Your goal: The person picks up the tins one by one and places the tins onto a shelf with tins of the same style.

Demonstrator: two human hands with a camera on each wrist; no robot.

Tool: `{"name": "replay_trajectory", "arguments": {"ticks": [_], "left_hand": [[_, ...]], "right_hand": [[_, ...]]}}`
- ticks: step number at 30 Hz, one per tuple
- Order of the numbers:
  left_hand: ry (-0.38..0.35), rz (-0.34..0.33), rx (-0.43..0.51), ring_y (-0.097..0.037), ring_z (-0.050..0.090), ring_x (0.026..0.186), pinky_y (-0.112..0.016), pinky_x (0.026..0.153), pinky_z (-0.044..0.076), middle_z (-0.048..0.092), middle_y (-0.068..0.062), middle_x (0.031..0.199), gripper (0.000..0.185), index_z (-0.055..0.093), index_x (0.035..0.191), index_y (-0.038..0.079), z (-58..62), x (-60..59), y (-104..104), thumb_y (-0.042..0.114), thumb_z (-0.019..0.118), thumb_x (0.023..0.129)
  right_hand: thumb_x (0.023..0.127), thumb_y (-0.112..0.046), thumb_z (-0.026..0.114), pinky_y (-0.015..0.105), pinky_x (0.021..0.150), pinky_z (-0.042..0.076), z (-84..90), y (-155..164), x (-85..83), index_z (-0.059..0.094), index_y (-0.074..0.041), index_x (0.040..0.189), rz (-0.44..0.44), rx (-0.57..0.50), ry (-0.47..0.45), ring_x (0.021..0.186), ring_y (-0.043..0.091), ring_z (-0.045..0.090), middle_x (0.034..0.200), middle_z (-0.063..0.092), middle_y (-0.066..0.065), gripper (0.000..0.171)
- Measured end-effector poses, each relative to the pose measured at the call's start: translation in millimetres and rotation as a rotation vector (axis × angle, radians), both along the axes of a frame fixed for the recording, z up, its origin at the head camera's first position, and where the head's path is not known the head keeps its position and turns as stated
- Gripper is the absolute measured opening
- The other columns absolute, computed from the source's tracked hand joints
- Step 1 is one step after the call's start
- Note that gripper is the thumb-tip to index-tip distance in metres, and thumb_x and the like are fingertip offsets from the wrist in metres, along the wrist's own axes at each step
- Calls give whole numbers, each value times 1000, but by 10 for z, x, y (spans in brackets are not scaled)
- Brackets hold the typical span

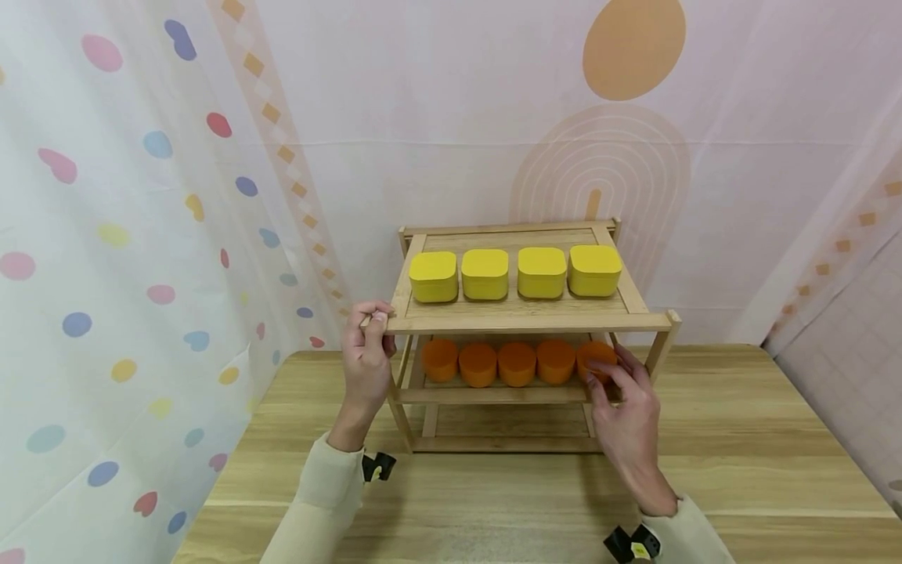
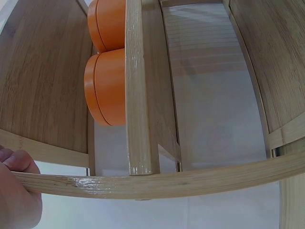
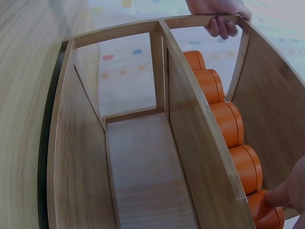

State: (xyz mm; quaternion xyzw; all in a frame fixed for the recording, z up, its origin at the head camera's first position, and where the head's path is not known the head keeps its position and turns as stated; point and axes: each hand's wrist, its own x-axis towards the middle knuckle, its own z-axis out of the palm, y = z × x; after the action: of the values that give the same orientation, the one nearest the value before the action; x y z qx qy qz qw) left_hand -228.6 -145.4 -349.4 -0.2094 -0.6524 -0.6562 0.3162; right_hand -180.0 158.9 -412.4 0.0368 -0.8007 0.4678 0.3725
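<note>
A three-tier wooden rack [image 1: 521,323] stands on the table. My left hand [image 1: 366,345] grips the front left corner of its top tier, fingers curled round the wood; in the right wrist view that hand [image 3: 220,14] appears at the far end. On the middle tier, several round orange boxes [image 1: 517,365] form a row. My right hand [image 1: 627,407] holds the rightmost orange box [image 1: 590,354] between thumb and fingers, reaching in beneath the top tier. In the right wrist view a digit presses on this box [image 3: 267,218], which still sits in line with the others.
Several yellow rounded-square boxes [image 1: 541,262] stand in a row on the top tier. The bottom tier [image 1: 510,421] shows bare wood. A patterned curtain [image 1: 423,94] hangs behind the rack, and the wooden table [image 1: 486,501] extends to both sides.
</note>
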Motion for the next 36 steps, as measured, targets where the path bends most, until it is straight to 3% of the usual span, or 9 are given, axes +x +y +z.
{"name": "replay_trajectory", "arguments": {"ticks": [5, 13, 18, 30, 36], "left_hand": [[5, 2, -1, -12, 37, 54, -21, 48, 33, 40, -1, 66, 24, 49, 103, -10, 0, -1, 0, 12, 39, 104], [6, 13, -7, -12, 38, 54, -22, 49, 34, 41, -1, 66, 24, 50, 103, -10, 5, 1, -3, 12, 40, 104], [3, 20, -12, -12, 38, 54, -22, 49, 34, 41, -2, 66, 24, 50, 104, -9, 11, 5, -4, 12, 40, 104], [-52, -1, 3, -13, 37, 54, -20, 48, 32, 40, -2, 64, 25, 51, 105, -8, 1, 10, -15, 15, 40, 104], [-70, -7, -12, -13, 37, 53, -20, 48, 30, 41, -3, 64, 26, 52, 107, -6, 19, 19, -31, 17, 40, 104]], "right_hand": [[85, 7, 69, -2, 72, 38, -1, 2, -1, 74, 3, 96, 7, -3, -14, 113, 44, 59, 134, 53, 28, 13], [86, 10, 67, -1, 70, 39, -7, -7, -7, 75, 4, 98, 17, -6, -4, 97, 43, 64, 133, 53, 30, 16], [86, 8, 68, -1, 69, 39, -7, -8, -1, 75, 4, 99, 18, -11, -8, 96, 42, 65, 135, 52, 30, 16], [86, 7, 68, -2, 69, 39, -9, -10, 18, 75, 3, 102, 15, -8, 0, 100, 41, 64, 138, 50, 28, 17], [84, 9, 70, -2, 81, 35, -15, -13, 47, 75, 4, 101, -6, 55, 59, 116, 48, 56, 136, 51, 30, 18]]}}
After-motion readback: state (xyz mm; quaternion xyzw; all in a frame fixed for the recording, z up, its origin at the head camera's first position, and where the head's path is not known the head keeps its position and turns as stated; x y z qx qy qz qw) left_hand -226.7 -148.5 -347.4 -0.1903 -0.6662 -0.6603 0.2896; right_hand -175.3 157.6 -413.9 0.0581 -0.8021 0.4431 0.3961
